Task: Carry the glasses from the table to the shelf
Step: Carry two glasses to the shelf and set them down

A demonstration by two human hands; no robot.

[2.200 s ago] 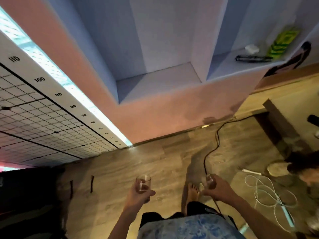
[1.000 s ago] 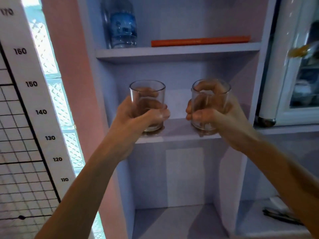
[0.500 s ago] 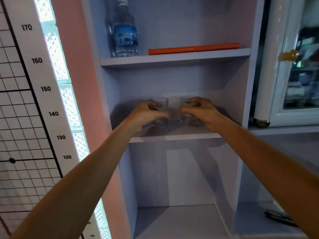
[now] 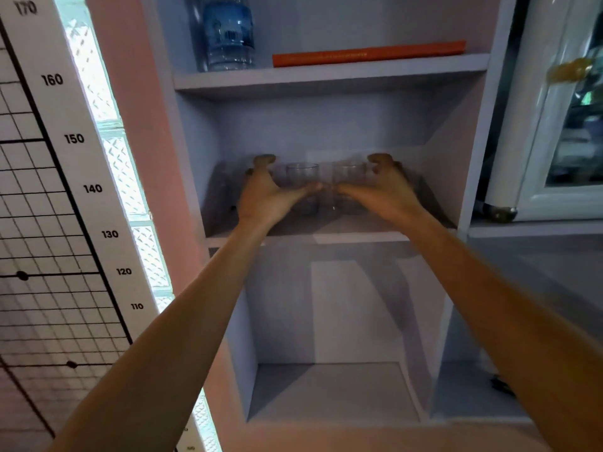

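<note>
Two clear tumblers stand side by side on the middle shelf [image 4: 342,237] of a pale grey shelf unit. The left glass [image 4: 302,177] and the right glass [image 4: 348,177] are upright and nearly touching. My left hand [image 4: 266,197] is just left of the left glass, fingers spread and curled, thumb reaching across its front. My right hand [image 4: 383,190] mirrors it beside the right glass, fingers apart and off the glass. Neither hand grips anything.
On the shelf above stand a blue water bottle [image 4: 228,34] and a flat orange book [image 4: 368,53]. A lower compartment [image 4: 332,389] sits beneath. A glass-door cabinet [image 4: 567,125] is at the right, a height chart [image 4: 75,138] at the left.
Both hands carried the glasses up from floor level into the middle shelf, set them down, and have now opened and come off them.
</note>
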